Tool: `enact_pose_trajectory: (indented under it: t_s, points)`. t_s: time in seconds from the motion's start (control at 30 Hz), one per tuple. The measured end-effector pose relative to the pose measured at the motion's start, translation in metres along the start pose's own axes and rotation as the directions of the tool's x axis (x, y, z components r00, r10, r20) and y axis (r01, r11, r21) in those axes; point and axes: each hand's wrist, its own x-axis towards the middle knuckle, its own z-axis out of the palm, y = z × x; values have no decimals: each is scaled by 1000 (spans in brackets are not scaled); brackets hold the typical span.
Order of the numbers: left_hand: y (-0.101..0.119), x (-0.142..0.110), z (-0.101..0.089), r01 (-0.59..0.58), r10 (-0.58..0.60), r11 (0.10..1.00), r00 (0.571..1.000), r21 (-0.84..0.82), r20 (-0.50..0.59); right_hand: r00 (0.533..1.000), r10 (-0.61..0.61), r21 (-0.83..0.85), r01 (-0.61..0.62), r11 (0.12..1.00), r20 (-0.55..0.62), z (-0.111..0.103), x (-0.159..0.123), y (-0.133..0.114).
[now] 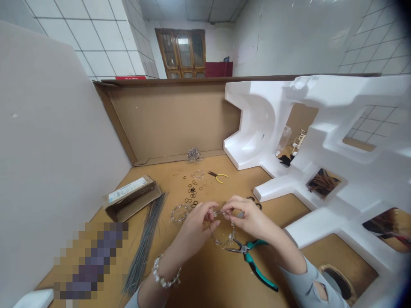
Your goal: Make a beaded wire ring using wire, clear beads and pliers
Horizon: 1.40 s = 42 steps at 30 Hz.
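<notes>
My left hand [196, 226] and my right hand [248, 218] meet over the middle of the brown table [205, 278]. Both pinch a thin wire strung with clear beads [224, 235], which hangs in a loop between them. A beaded bracelet [163, 278] circles my left wrist. Green-handled pliers [257, 263] lie just under my right hand. A second clear bead strand [179, 213] rests left of my left hand.
Small dark rings [192, 192] and yellow-handled pliers [218, 176] lie further back, with a tangle of metal bits [194, 155] by the cardboard wall [167, 119]. A bundle of thin wires [146, 244] and a small carton [131, 197] sit left. White foam packing [321, 141] fills the right.
</notes>
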Motion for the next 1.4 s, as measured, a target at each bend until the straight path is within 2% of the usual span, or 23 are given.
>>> enact_pose_trajectory:
  t_s: [0.1,0.2,0.37,0.43,0.53,0.7,0.83,0.97,1.17,1.4]
  points:
    - [1,1,1,-45,46,991,999,127,-3,1000,-5,29,5,1000,14,2,-1,-3]
    - [0,3,4,-51,57,983,998,179,-33,999,45,77,-44,996,-15,3,0,-4]
    - [-5,8,6,31,-12,991,989,130,-145,992,79,58,-74,996,-100,-3,3,2]
    - [-5,9,5,45,-10,985,979,169,-202,990,83,45,-78,996,-116,-5,5,3]
    - [-4,10,6,25,51,955,968,294,-246,987,105,7,-105,994,-125,-4,5,2]
    - [0,8,11,-40,149,889,967,456,-205,990,130,-81,-135,988,-57,6,1,6]
    - [1,7,14,-111,211,846,968,522,-134,982,190,-20,-189,982,17,10,0,14]
    - [-2,7,16,-185,257,839,964,512,-72,964,251,61,-256,965,82,7,0,13]
    - [-5,6,19,-190,293,839,947,510,-130,974,220,62,-223,973,45,5,1,7]
    - [-2,8,13,-182,320,840,927,511,-197,976,220,78,-218,973,-11,8,1,4]
